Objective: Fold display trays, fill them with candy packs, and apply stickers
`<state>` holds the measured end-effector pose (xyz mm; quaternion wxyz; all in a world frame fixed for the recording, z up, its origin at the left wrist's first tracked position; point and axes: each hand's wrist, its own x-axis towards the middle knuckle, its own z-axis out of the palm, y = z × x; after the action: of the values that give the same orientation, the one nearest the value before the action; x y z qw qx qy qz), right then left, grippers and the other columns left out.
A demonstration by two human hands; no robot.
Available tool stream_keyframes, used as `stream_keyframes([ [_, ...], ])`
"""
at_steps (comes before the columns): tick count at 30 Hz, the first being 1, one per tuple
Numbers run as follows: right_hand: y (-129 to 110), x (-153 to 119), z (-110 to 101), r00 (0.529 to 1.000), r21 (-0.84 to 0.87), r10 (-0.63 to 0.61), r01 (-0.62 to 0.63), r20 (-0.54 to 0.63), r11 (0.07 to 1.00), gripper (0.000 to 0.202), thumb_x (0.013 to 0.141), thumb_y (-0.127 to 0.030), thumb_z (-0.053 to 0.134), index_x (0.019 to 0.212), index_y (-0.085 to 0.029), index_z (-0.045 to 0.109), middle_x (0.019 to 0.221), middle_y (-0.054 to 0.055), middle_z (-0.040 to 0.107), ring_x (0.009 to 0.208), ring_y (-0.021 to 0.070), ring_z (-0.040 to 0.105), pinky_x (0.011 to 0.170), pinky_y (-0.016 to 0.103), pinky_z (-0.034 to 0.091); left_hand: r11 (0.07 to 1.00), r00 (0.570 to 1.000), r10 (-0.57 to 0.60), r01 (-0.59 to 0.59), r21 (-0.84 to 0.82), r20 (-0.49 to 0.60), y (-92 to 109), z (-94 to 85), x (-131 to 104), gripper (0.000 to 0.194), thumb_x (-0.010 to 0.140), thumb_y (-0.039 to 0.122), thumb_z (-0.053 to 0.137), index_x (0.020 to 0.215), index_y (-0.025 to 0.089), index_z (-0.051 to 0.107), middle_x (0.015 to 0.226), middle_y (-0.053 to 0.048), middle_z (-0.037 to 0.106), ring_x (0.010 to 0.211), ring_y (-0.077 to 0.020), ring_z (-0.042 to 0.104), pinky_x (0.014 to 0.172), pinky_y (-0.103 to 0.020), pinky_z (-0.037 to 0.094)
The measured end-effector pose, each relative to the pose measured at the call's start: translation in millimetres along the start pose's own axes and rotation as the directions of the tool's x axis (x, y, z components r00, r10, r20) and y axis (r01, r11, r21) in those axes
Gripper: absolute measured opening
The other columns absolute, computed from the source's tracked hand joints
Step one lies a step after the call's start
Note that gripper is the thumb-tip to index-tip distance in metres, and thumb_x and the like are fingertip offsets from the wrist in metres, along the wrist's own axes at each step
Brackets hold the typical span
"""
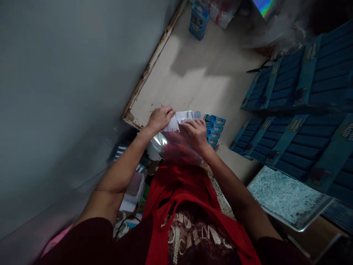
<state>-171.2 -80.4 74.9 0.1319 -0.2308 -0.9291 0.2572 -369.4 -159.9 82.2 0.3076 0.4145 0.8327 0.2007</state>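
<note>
A clear, shiny plastic sheet or bag (178,144) hangs between my hands at the table's near edge, catching light at its left side. My left hand (161,119) pinches its upper left part, beside a whitish strip. Fingers of my right hand (195,133) are closed on the upper right part, near a folded silvery edge (189,115). Just right of my right hand stands a short row of small blue boxes (214,127), partly hidden by the hand and wrist.
Wrapped packs of blue boxes (292,81) are stacked along the right. One blue box (199,20) stands at the table's far end. A dark pointed tool (257,69) lies near the packs. A tray of pale blue bits (284,195) sits lower right. A wall (68,73) bounds the left.
</note>
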Motion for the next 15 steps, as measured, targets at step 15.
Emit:
stream_keyframes([
  [15,44,-34,-73,0.626,0.781,0.719,-0.595,0.302,0.189,0.047,0.067,-0.06,0.095,0.078,-0.021,0.07,0.066,-0.005,0.056,0.059,0.0101,0.043,0.053,0.025,0.041,0.618,0.975,0.009,0.171,-0.768,0.224,40,56.2,13,0.086,0.079,0.096,0.066,0.111,0.017,0.075,0.113,-0.017,0.08,0.109,-0.031,0.078,0.093,-0.044,0.062],
])
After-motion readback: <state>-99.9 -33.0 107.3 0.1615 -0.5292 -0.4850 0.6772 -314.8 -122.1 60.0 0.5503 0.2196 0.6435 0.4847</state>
